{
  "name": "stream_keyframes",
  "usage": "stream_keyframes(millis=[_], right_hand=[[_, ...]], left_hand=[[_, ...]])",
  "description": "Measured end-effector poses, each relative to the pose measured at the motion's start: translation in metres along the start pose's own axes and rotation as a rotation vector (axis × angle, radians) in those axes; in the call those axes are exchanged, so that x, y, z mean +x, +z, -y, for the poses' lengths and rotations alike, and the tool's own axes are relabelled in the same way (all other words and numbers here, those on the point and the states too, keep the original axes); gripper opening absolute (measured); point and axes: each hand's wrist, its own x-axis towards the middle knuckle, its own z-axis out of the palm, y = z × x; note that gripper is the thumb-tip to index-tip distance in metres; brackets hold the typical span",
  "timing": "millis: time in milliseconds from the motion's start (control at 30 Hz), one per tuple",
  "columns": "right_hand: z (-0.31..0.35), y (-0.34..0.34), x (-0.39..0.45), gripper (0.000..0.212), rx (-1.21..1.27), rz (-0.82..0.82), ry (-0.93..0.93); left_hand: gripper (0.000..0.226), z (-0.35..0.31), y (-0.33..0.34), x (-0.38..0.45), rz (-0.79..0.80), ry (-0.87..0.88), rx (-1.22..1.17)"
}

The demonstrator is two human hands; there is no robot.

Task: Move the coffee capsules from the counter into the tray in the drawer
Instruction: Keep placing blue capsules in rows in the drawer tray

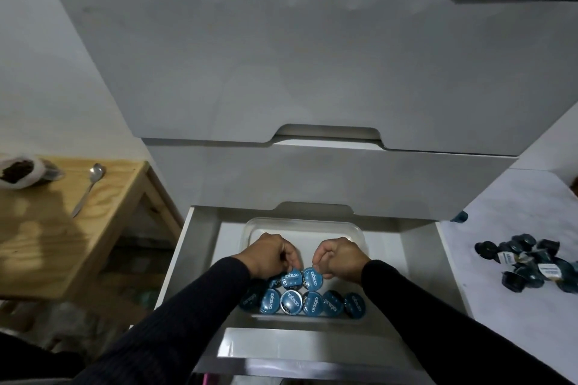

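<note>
A clear plastic tray (305, 223) lies in the open white drawer (203, 247). Several blue-lidded coffee capsules (312, 303) stand in a row along the tray's near side, lids up. Both hands are inside the tray above a second row. My left hand (272, 255) pinches the rim of one capsule (291, 280). My right hand (339, 256) pinches the rim of the capsule beside it (312, 279). A loose heap of dark capsules (531, 262) lies on the white counter (500, 306) at the right, some on their sides.
Closed white drawer fronts (312, 72) rise above the open drawer. A wooden side table (62, 228) at the left carries a spoon (89, 189) and a bag of coffee grounds (18, 172). One single capsule (459, 216) sits apart near the counter's back.
</note>
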Motion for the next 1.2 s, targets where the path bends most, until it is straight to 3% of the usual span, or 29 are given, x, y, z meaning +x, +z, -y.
stream_keyframes(millis=[233, 433, 667, 833, 1000, 1100, 1200], right_hand=[[0.002, 0.004, -0.004, 0.022, -0.252, -0.071, -0.116], [0.012, 0.017, -0.017, 0.040, -0.628, -0.214, -0.277], [0.020, 0.027, -0.038, 0.039, -0.846, -0.507, -0.416], [0.011, 0.023, -0.055, 0.030, -0.821, -0.768, -0.588], [-0.024, -0.005, -0.072, 0.030, -0.907, -0.967, -0.680], [-0.039, -0.036, -0.089, 0.025, -0.969, -1.039, -0.691], [-0.057, -0.072, -0.106, 0.012, -0.975, -1.071, -0.660]], left_hand=[[0.018, -0.009, -0.001, -0.008, -0.079, -0.018, 0.000], [0.030, -0.023, 0.004, -0.023, -0.308, -0.104, 0.191], [0.035, -0.048, 0.024, -0.051, -0.577, -0.168, 0.414], [0.049, -0.055, 0.041, -0.051, -0.664, -0.125, 0.409], [0.060, -0.100, 0.049, -0.051, -0.630, -0.054, 0.382], [0.057, -0.132, 0.056, -0.040, -0.675, 0.050, 0.319], [0.039, -0.167, 0.074, -0.022, -0.707, 0.131, 0.223]])
